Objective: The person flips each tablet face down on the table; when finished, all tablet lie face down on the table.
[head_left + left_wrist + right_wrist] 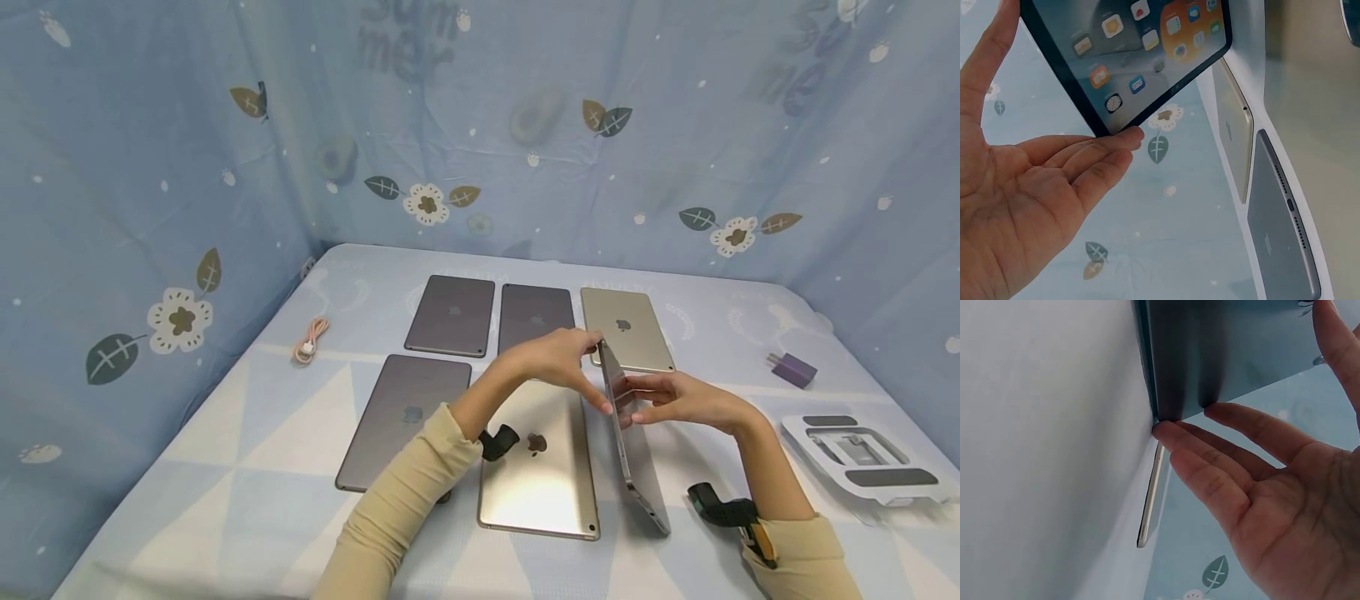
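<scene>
A grey tablet (647,467) stands steeply tilted on its edge between my two hands. My left hand (558,357) grips its far upper corner, thumb along one edge and fingertips at the corner. The lit screen (1147,69), showing app icons, faces the left wrist camera. On the other side, my right hand (686,404) touches the plain grey back (1241,356) with extended fingertips near a corner. Just left of the tilted tablet, a gold tablet (536,492) lies back up, partly covered by my left forearm.
Three grey tablets (450,312) lie back up at left and centre, and another gold tablet (630,333) lies behind my hands. A coiled pink cable (309,343) is at far left. At right are a purple charger plug (792,371) and a white folded stand (888,477).
</scene>
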### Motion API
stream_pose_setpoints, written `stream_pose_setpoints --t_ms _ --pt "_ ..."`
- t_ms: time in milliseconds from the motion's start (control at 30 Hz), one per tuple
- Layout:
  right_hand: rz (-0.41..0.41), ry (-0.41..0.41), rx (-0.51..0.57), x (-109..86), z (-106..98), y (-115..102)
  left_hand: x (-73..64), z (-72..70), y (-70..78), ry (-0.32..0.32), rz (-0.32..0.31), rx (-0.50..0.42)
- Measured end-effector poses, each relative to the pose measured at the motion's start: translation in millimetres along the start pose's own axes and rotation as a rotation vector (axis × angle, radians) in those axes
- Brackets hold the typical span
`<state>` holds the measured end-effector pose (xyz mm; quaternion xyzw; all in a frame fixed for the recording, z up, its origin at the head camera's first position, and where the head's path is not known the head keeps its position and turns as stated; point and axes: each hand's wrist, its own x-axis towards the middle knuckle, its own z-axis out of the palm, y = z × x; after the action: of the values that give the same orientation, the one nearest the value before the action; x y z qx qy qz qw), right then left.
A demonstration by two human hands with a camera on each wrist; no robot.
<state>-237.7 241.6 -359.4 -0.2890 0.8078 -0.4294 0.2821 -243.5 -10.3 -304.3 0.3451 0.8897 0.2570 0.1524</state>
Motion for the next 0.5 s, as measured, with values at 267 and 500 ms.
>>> stream_pose_setpoints --t_ms 267,500 --pt "-0.019 0.025 -0.071 -2.1 0.6 -0.6 -3.7 -0.1 0.3 -0.029 -0.020 0.082" --pt "0.080 0.099 -0.185 -8.0 0.0 -6.0 -4.4 3.1 2.2 -0.045 -0.073 0.135"
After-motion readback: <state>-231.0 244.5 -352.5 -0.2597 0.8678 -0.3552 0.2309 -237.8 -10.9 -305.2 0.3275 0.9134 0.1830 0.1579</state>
